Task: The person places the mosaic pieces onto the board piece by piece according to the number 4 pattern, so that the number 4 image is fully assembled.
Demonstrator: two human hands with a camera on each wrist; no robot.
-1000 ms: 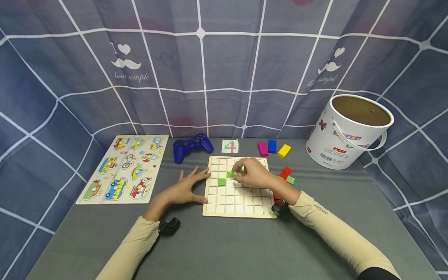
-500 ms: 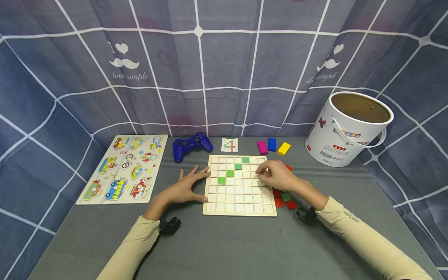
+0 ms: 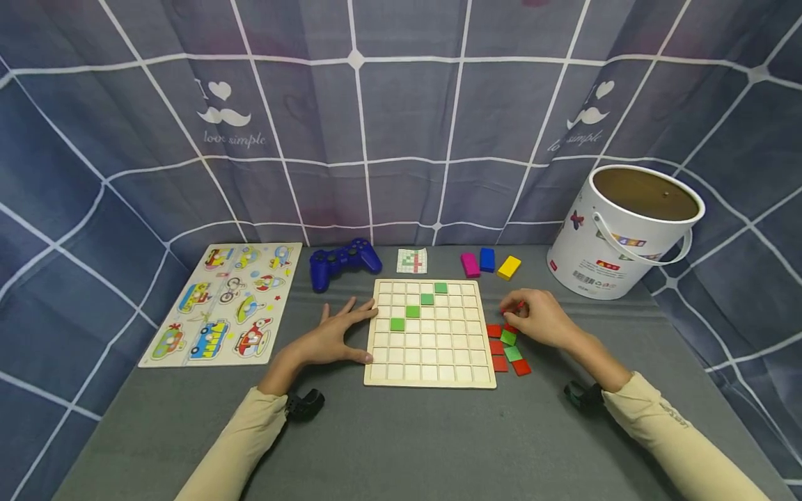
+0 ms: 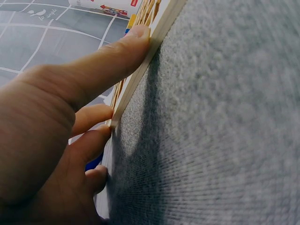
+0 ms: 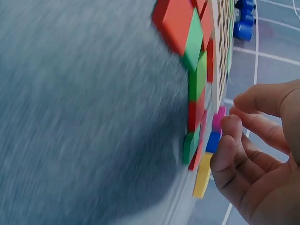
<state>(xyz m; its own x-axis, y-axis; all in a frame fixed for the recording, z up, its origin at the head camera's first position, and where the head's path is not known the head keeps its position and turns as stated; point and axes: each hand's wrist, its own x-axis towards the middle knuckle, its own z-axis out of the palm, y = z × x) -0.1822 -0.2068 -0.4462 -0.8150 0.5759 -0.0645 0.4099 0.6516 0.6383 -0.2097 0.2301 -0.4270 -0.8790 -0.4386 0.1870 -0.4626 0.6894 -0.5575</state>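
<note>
A wooden grid board point(image 3: 432, 355) lies on the table with several green square tiles point(image 3: 413, 312) set in a diagonal line of its cells. My left hand point(image 3: 332, 337) spreads its fingers along the board's left side; in the left wrist view the thumb point(image 4: 126, 49) presses on the board's edge. To the right of the board lies a loose cluster of red tiles point(image 3: 499, 364) and green tiles point(image 3: 512, 353). Just over the far end of this cluster hovers my right hand point(image 3: 540, 319), fingers loosely bent. Nothing shows between its thumb and fingertips in the right wrist view.
Behind the board are a small pattern card point(image 3: 411, 261) and magenta point(image 3: 470, 265), blue point(image 3: 487, 259) and yellow point(image 3: 509, 268) blocks. A blue game controller point(image 3: 344, 261) and a picture puzzle board point(image 3: 225, 306) lie left. A white bucket point(image 3: 601, 243) stands back right.
My right hand has drawn back from over the board, moving right to the loose tiles, and the far green tiles on the board came into view. The left hand stays put.
</note>
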